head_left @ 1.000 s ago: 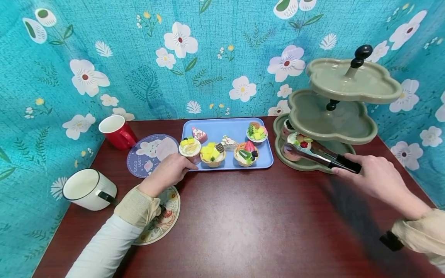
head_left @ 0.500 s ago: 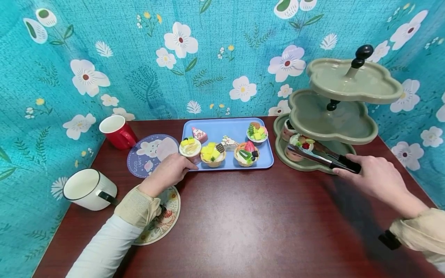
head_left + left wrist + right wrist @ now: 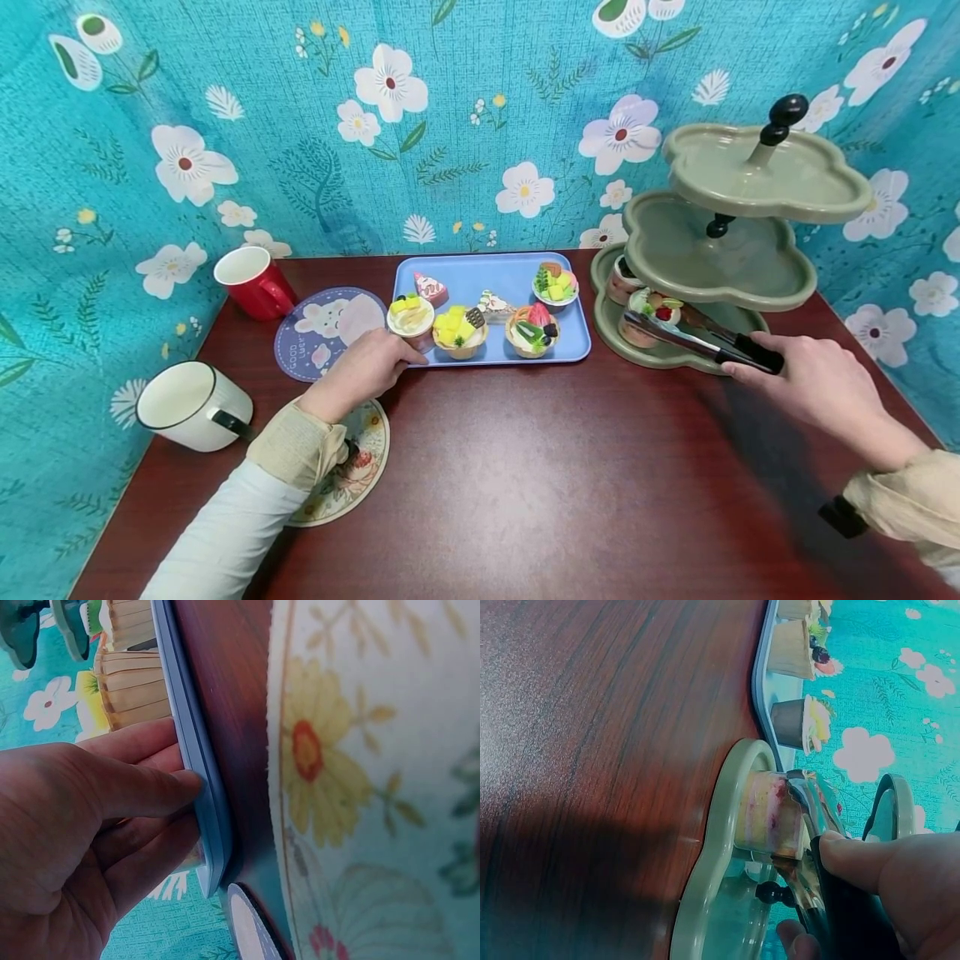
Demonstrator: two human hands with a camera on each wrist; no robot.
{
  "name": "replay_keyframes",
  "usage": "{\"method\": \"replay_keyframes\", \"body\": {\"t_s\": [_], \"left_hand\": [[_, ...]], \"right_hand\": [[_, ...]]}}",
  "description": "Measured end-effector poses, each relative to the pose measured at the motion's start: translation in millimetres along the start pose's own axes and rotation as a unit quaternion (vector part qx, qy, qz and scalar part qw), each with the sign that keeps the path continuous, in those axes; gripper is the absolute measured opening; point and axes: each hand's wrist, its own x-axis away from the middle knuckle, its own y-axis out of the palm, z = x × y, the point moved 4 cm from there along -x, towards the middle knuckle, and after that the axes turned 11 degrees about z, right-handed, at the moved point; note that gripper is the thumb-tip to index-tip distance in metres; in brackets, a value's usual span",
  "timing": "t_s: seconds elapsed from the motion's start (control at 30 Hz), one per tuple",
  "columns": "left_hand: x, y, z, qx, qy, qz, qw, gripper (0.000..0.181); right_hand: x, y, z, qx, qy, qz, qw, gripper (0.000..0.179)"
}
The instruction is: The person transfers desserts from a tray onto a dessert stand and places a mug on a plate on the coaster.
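Tongs are held in the right hand, which is closed round the black grips with thumb and fingers on opposite sides, presumably so that the two metal arms can be squeezed together. By their ends a clear dessert cup of layered cake is flanked near its fruit-topped rim (whether it is firmly gripped cannot be told). That cup is placed on the bottom tier of a green three-tier stand, near its front left edge. The tongs are slanted in from the side, probably because little headroom is left under the overhanging middle tier. Behind it a second dessert cup is partly hidden by that tier.

By the left hand the blue tray is pinched at its near edge, close to the left corner; the thumb is pressed on the outside of the rim and the fingers are kept behind it, seemingly to steady it. On the tray a yellow-topped cup, two fruit tarts, two cake slices and a fruit cup are spaced out, so that each can be reached separately.

On the worktop, a red mug and a white mug are set at the left, their handles turned inward, perhaps for easy grasping.
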Motion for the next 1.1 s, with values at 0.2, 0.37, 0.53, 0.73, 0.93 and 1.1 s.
{"method": "replay_keyframes", "body": {"t_s": [0.2,0.37,0.53,0.73,0.93,1.1], "left_hand": [[0.1,-1.2,-0.5,0.002,0.003,0.005,1.0,0.027],[0.2,-2.0,-0.9,0.001,0.008,0.008,0.9999,0.028],[0.5,-1.4,-1.4,0.001,0.008,0.009,0.9999,0.026],[2.7,-2.6,-1.5,0.009,0.009,0.012,0.9998,0.023],[5.9,-2.8,-5.4,0.025,0.008,0.007,0.9996,0.023],[8.2,-1.7,-8.1,0.036,0.0,-0.002,0.9993,0.028]], "right_hand": [[-0.6,-1.9,1.2,0.006,0.001,0.003,1.0,0.084],[-2.5,-4.1,0.6,0.014,-0.003,-0.001,0.9999,0.084],[-2.3,-3.5,1.5,0.013,0.004,-0.013,0.9998,0.087],[-0.3,0.2,4.2,0.005,0.01,-0.03,0.9995,0.087],[2.9,2.4,8.2,0.002,0.013,-0.032,0.9994,0.087],[8.3,0.3,13.8,-0.002,0.015,-0.03,0.9994,0.086]]}}
